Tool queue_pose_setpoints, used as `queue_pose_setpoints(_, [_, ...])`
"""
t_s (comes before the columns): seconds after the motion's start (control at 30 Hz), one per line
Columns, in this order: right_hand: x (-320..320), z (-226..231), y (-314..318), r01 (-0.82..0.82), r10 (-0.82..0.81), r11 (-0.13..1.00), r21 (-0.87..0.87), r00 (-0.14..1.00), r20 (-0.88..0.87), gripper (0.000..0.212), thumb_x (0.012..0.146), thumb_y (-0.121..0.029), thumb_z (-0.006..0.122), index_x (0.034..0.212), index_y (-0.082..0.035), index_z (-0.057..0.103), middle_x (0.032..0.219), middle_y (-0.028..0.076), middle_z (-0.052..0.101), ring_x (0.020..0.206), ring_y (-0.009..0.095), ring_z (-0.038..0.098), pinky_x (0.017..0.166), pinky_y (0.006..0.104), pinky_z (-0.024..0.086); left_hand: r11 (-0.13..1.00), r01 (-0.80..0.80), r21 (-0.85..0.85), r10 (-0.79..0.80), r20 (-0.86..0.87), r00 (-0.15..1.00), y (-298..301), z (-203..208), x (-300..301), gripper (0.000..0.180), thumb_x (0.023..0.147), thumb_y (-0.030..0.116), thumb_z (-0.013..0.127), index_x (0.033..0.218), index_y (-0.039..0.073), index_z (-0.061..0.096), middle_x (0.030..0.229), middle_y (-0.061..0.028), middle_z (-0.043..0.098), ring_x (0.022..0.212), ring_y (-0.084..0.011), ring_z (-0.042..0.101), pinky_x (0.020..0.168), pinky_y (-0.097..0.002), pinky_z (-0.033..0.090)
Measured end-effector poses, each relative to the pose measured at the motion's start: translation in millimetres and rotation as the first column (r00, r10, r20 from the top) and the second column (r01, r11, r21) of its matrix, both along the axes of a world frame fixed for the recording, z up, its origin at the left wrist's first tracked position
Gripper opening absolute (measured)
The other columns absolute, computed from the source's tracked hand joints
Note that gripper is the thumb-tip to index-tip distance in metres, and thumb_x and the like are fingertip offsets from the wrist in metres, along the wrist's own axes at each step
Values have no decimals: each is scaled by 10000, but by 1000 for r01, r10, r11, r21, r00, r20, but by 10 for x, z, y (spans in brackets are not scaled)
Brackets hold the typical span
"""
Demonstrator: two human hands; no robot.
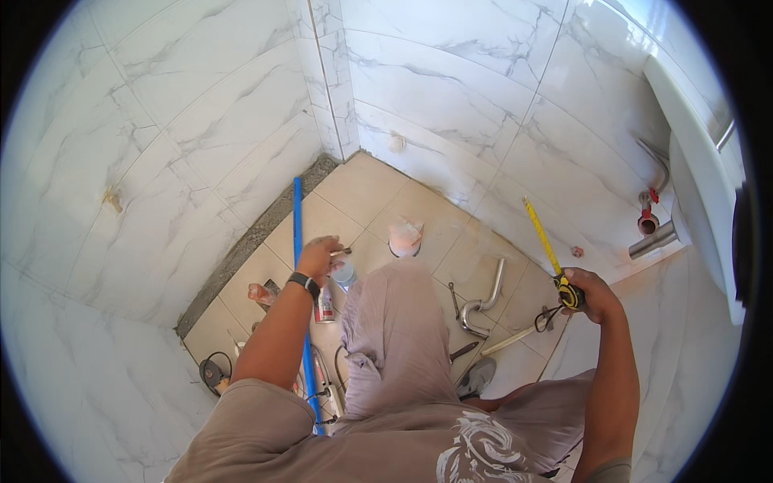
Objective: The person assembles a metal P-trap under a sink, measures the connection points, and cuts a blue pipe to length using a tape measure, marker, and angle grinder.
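Note:
My right hand (592,294) grips a yellow tape measure case (570,295). Its yellow blade (541,233) runs up and away toward the marble wall. My left hand (319,258) is out over the floor, pinching a small thin object (341,252) between its fingers, close to a long blue pipe (297,241) lying on the tiles. A black watch sits on that wrist. My raised knee in beige trousers (394,322) fills the middle and hides part of the floor.
A chrome trap pipe (483,302) lies on the beige tiles, with a white rod (507,341) and pliers beside it. A small can (324,306), a pink-lidded tub (404,237) and an angle grinder (213,374) are on the floor. A white basin (696,161) with drain pipes hangs at right.

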State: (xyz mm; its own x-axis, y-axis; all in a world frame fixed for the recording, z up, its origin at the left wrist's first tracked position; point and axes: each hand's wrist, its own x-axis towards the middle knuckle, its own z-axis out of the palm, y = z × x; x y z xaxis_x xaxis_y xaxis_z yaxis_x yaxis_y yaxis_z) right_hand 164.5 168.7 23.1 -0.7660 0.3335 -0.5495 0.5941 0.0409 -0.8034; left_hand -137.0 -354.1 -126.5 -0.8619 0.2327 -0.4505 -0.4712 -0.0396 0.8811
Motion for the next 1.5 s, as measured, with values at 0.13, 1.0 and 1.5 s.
queue_pose_setpoints(0.13, [-381,-17,91,31,-30,998,-45,999,24,599,952,-407,671,1418,-37,597,1063,91,678,881,224,709,660,431,620,994,105,-28,-100,130,986,510,-425,-234,480,1041,311,635,1405,12,540,1240,-150,663,977,-250,692,852,-393,571])
queue_pose_setpoints(1.0, [-2633,-2168,-844,-447,528,769,-456,847,61,620,961,-445,694,1361,18,592,1039,129,688,879,256,734,620,405,629,813,-99,-573,219,143,965,-1128,-1547,1678,800,873,480,841,1415,-44,575,1286,-202,698,1183,-288,695,878,-419,617])
queue_pose_setpoints(1.5, [-1381,-1878,-1127,-415,489,859,-301,838,241,613,957,-452,664,1374,-10,576,1056,133,681,867,286,727,610,441,615,753,-166,-636,166,-60,984,-781,-2279,2047,598,849,276,788,1342,-9,606,1308,-262,676,1208,-398,668,1039,-454,534])
